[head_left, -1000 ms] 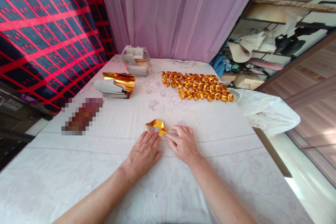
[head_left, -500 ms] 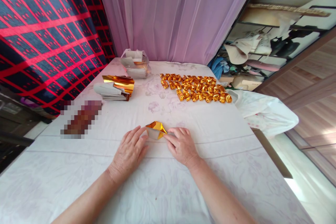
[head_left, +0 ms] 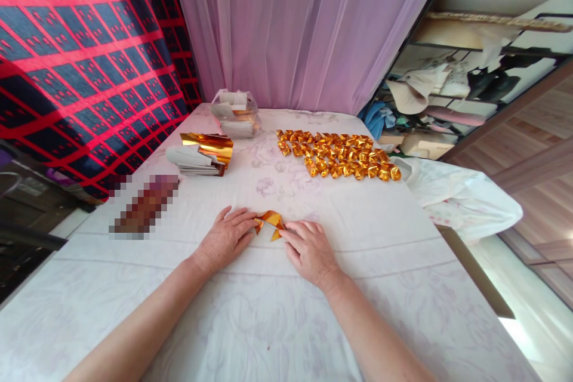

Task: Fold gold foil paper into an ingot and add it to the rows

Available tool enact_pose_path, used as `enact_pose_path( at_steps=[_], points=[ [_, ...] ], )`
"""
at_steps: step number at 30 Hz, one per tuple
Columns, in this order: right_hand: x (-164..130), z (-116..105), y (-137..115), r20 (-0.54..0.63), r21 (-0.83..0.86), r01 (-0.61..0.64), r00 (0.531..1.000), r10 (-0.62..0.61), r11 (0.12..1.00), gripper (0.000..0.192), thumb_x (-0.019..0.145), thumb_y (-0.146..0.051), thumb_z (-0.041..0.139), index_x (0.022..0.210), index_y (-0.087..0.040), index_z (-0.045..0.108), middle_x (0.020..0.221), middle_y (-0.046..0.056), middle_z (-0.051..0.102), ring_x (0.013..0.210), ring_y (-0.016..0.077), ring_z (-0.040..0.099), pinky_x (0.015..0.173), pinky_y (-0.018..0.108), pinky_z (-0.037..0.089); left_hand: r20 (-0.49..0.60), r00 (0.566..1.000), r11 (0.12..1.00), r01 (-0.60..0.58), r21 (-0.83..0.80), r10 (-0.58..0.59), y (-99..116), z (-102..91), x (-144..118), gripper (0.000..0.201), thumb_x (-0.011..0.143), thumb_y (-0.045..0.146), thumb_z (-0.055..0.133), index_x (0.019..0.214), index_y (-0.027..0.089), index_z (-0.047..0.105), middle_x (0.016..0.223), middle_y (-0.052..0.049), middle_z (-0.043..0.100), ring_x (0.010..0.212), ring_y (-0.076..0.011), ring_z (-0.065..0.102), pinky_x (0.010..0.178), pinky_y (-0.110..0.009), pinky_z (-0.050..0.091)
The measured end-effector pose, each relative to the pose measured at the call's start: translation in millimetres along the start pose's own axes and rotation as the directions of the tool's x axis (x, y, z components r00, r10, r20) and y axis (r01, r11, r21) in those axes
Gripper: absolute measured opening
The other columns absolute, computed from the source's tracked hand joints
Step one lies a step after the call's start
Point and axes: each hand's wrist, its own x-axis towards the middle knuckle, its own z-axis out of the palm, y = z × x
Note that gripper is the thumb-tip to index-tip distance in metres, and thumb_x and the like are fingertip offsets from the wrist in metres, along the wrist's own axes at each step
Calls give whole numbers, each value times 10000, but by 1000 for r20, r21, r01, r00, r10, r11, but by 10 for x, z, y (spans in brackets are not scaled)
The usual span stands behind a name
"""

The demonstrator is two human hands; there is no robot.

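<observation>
A small piece of gold foil paper (head_left: pixel 270 224), partly folded with its white back showing, lies on the white cloth (head_left: pixel 367 221) in front of me. My left hand (head_left: pixel 227 237) presses its left side flat with the fingertips. From the right, my right hand (head_left: pixel 308 249) pins the other side with its fingers. Both hands rest palm down on the cloth, with the paper between their fingertips.
Several folded gold pieces (head_left: pixel 339 154) lie in rows at the back right. A stack of gold foil sheets (head_left: pixel 201 153) sits at the back left, a clear plastic bag of sheets (head_left: pixel 234 112) behind it. A blurred brown object (head_left: pixel 144 206) lies left. A white bag (head_left: pixel 461 197) hangs off the right edge.
The gold paper stood raised as an open pocket; now it is pressed flatter. My left hand shifted left and then came onto its left side. My right hand stayed put.
</observation>
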Motion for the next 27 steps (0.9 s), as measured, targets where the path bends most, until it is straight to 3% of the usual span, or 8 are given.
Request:
enact_pose_path(
  at_steps=[9, 15, 19, 27],
  points=[
    [117, 35, 230, 10, 9, 76, 997, -76, 997, 200, 868, -240, 695, 1065, -253, 730, 1126, 65, 698, 1003, 225, 607, 855, 395, 458, -76, 997, 998, -20, -58, 16, 43, 27, 55, 226, 947, 271, 547, 1134, 266, 673, 1169, -54, 695, 1072, -214, 631, 1077, -497, 353],
    [181, 29, 326, 0, 40, 121, 993, -121, 992, 115, 890, -235, 679, 990, -245, 734, 1097, 40, 718, 947, 200, 632, 834, 363, 481, -125, 982, 988, -132, 85, 142, 74, 17, 139, 209, 992, 311, 510, 1035, 251, 706, 1026, -24, 724, 954, -182, 653, 1077, -465, 354],
    [173, 48, 339, -29, 24, 127, 992, -126, 992, 121, 902, -231, 666, 1007, -233, 725, 1085, 43, 721, 937, 198, 634, 814, 356, 483, -159, 962, 965, -192, 177, 221, 97, 21, 176, 187, 990, 288, 522, 1018, 230, 698, 1041, -16, 734, 942, -176, 657, 1035, -413, 394],
    [178, 20, 298, -54, -29, 145, 988, -146, 989, 84, 920, -198, 634, 982, -212, 690, 1077, 46, 729, 927, 191, 640, 808, 351, 465, -202, 939, 941, -225, 253, 279, 148, 1, 213, 189, 999, 226, 490, 969, 201, 675, 970, -8, 752, 850, -166, 671, 942, -378, 446]
  ],
)
